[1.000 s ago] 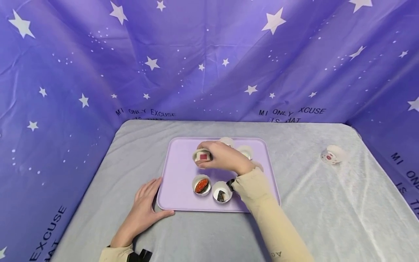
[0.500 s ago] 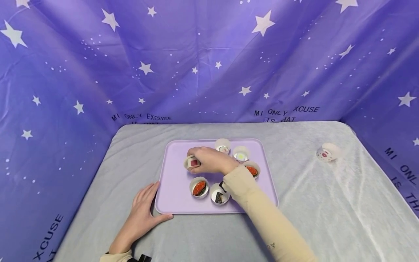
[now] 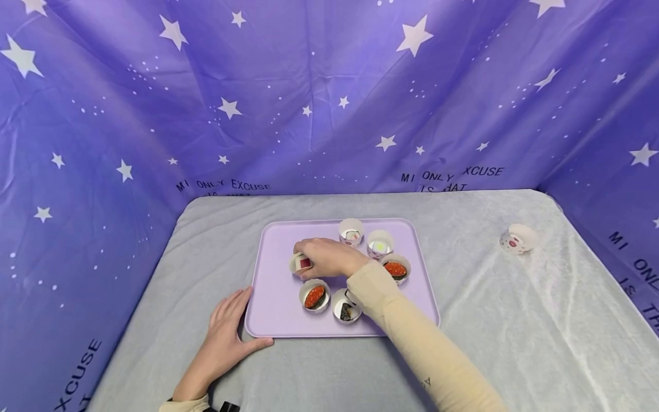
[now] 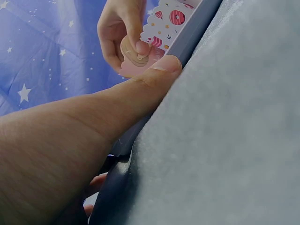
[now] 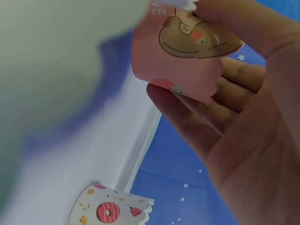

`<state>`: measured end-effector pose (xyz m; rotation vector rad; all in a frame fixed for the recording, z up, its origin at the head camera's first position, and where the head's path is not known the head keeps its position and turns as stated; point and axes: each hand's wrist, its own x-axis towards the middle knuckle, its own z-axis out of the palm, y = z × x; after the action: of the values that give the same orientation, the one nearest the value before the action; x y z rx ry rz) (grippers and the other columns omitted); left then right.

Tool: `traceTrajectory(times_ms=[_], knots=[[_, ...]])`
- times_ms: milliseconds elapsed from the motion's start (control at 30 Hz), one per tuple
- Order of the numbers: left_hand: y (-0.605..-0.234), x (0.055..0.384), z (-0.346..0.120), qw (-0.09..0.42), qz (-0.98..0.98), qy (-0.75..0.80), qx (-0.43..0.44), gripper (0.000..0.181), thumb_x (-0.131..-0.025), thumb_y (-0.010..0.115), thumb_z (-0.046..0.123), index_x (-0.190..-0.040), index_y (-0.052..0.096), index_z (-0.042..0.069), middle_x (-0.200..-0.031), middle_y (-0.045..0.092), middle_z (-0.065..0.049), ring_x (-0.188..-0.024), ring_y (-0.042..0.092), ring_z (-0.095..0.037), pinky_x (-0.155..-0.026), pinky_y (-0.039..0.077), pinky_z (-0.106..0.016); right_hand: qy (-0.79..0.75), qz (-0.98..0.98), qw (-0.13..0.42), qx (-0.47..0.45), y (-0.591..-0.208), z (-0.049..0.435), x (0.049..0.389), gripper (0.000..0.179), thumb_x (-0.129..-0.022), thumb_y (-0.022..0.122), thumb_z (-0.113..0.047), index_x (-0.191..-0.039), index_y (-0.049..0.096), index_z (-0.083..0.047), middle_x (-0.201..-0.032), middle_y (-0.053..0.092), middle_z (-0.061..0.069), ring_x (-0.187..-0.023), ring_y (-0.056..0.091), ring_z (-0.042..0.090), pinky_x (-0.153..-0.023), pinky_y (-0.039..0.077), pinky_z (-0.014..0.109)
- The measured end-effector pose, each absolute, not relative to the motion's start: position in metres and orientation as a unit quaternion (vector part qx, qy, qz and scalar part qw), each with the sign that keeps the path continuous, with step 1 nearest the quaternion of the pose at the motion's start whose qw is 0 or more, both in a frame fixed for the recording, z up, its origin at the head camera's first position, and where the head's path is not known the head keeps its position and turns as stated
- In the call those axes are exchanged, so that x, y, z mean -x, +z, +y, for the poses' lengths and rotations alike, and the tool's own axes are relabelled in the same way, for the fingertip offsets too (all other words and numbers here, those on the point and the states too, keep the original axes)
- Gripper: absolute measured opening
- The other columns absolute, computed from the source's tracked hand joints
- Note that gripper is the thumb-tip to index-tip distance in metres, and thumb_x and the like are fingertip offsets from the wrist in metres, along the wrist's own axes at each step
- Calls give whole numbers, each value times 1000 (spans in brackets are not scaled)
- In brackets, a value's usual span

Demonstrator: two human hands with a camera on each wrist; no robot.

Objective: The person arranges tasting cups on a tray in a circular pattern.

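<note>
My right hand (image 3: 332,257) grips a paper baking cup (image 5: 187,70), pink with a cartoon figure printed on it, over the left-middle part of the lilac tray (image 3: 275,312). Inside that cup sits a white toy sushi piece (image 3: 301,262) with a dark red square top. In the right wrist view, fingers and thumb curl round the cup's side. At the tray's front left corner rests my left hand (image 3: 223,335), its fingers fairly straight along the left edge and its thumb (image 4: 164,65) on the front rim. Just in front of the held cup stands a cup with an orange roe sushi (image 3: 315,296).
Several other sushi cups stand on the tray: a black-wrapped piece (image 3: 346,312) in front, another roe piece (image 3: 395,269) at right, and two cups (image 3: 352,241) (image 3: 380,247) behind. A lone paper cup (image 3: 517,240) lies far right on the grey cloth (image 3: 479,297).
My right hand has moved left and down over the tray with the cup. The cups behind its wrist have come into fuller view. My left hand stays at the corner.
</note>
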<state>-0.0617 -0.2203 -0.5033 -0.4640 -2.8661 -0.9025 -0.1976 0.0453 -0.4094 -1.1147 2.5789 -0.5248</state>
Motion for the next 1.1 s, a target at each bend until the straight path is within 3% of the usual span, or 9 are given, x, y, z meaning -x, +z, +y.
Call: traceTrajectory(times_ms=[833, 1100], knots=[[-503, 63, -219, 68, -938, -299, 163, 111, -66, 88, 52, -153, 36, 4, -148, 45, -21, -138, 34, -39, -110, 19, -59, -174, 898, 155, 372, -404, 52, 196, 58, -88, 75, -38, -132, 57, -5, -124, 61, 5, -104, 58, 15, -94, 50, 32], [-502, 63, -219, 66, -938, -299, 163, 111, -67, 87, 53, -153, 36, 5, -148, 45, -20, -138, 34, -38, -110, 19, -58, -182, 909, 147, 345, -389, 67, 194, 69, -86, 74, -47, -139, 53, -8, -138, 56, 4, -126, 55, 19, -109, 43, 35]])
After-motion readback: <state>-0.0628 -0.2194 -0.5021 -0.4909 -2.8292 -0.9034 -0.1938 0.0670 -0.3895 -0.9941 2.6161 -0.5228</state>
